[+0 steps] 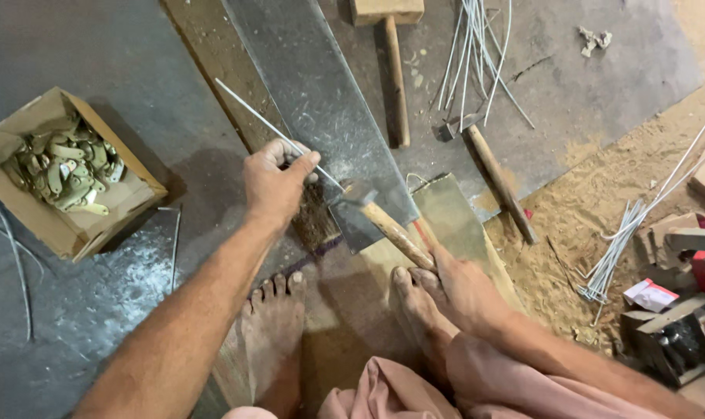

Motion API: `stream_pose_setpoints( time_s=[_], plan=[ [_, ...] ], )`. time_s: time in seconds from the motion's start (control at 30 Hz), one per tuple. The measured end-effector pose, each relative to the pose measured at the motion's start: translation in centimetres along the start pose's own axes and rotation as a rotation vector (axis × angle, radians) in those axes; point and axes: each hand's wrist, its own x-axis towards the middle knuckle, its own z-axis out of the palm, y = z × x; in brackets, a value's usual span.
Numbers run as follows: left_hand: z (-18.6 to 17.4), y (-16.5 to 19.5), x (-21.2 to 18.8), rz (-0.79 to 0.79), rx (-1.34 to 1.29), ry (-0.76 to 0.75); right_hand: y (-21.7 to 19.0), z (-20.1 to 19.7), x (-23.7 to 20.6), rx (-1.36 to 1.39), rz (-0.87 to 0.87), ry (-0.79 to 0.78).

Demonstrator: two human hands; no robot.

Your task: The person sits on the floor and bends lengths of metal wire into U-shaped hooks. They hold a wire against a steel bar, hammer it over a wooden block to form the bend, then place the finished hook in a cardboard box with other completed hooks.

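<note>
My left hand [276, 180] pinches a thin metal rod [258, 116] that slants up to the left across a long grey metal plate [313, 85]. The rod's near end lies under the head of a hammer [358, 194]. My right hand [462, 289] grips that hammer's wooden handle [395, 235], low near my right foot [416, 306]. My left foot [275, 326] rests flat on the floor below my left hand.
A cardboard box [38, 221] of small brass-coloured pieces stands at the left. A wooden mallet [393, 54] and a second hammer [496, 174] lie at the top. Bundles of metal rods [472, 54] lie top centre and more rods [624, 240] at right, on sandy ground with clutter.
</note>
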Motion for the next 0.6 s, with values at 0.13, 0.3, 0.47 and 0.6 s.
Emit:
stream_pose_setpoints(
  time_s=[0.13, 0.3, 0.47, 0.6],
  plan=[
    [0.0, 0.8, -0.5, 0.129, 0.185, 0.003, 0.9, 0.4, -0.8, 0.073, -0.109, 0.16],
    [0.4, 1.9, -1.3, 0.11, 0.232, 0.04, 0.5, 0.4, -0.6, 0.147, -0.264, 0.244],
    [0.4, 2.4, -1.7, 0.337, 0.358, 0.101, -0.6, -1.1, -0.3, -0.004, 0.009, 0.08],
    [0.4, 2.6, -2.0, 0.199, 0.271, 0.045, -0.9, -1.8, -0.3, 0.129, -0.284, 0.193]
  ],
)
